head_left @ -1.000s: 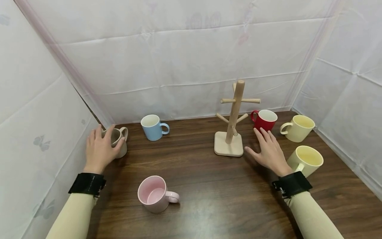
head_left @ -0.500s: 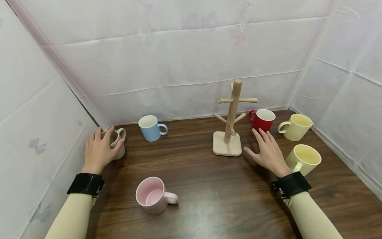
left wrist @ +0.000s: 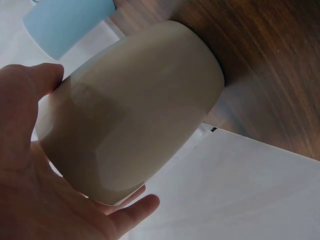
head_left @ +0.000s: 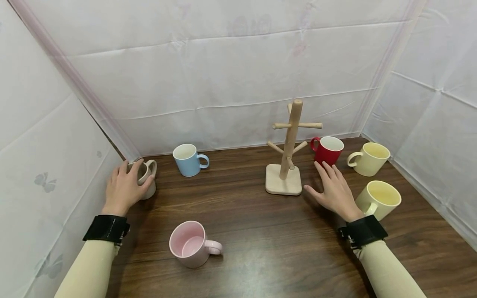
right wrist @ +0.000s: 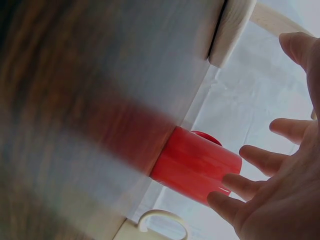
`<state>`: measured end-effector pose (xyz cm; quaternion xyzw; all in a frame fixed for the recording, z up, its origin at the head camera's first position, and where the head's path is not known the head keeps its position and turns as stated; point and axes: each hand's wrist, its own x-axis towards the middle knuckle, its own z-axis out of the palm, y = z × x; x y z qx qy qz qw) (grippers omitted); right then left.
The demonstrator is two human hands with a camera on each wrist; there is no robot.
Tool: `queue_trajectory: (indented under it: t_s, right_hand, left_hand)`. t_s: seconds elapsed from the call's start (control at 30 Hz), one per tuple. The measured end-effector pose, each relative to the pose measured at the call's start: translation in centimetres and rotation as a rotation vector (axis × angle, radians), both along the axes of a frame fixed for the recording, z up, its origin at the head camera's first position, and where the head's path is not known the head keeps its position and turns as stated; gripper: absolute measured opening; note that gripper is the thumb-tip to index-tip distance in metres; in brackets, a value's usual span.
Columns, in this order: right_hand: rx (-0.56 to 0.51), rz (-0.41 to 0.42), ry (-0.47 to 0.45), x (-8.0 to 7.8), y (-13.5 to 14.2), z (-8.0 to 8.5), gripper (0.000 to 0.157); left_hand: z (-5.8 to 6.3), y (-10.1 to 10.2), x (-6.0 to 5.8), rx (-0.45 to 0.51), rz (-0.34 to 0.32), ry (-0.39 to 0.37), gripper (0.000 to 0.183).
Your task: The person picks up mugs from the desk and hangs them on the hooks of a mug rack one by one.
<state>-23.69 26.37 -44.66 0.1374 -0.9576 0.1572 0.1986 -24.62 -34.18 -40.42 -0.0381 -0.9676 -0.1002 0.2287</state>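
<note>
My left hand [head_left: 126, 188] lies over the rim of a grey-beige mug [head_left: 150, 191] at the far left of the table, fingers spread and loosely bent. In the left wrist view its thumb [left wrist: 47, 77] is at the rim of the mug [left wrist: 145, 100]; whether it touches is unclear, and some fingers are partly hidden behind the mug. Just in front of a red mug [head_left: 328, 150], my right hand [head_left: 337, 194] is spread and holds nothing. The red mug [right wrist: 197, 165] appears beyond those fingertips in the right wrist view.
A wooden mug tree [head_left: 292, 140] with bare pegs stands left of my right hand. Two pale yellow mugs [head_left: 372, 160] are at the right, one beside my right wrist. A blue mug [head_left: 189, 163] sits at the back; a pink mug [head_left: 193, 248] lies nearer, handle rightward.
The head view has shifted slightly, so everything sits a little further left in it. Both hands and all the mugs keep nearly the same places.
</note>
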Motion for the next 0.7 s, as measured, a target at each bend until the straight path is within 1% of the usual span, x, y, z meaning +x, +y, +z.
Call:
queue_trajectory:
  t_s: [0.33, 0.5, 0.7]
  right_hand:
    - [0.001, -0.002, 0.020, 0.1, 0.1, -0.1, 0.082]
    - [0.001, -0.002, 0.017, 0.2, 0.0, 0.0, 0.082]
    - [-0.004, 0.003, 0.028, 0.3, 0.0, 0.1, 0.081]
  left_hand:
    - [1.1, 0.0, -0.1, 0.021, 0.017, -0.091, 0.070]
    - [1.4, 0.0, -0.1, 0.022, 0.021, -0.094, 0.067]
    - [1.3, -0.1, 0.1, 0.017, 0.014, -0.063, 0.064]
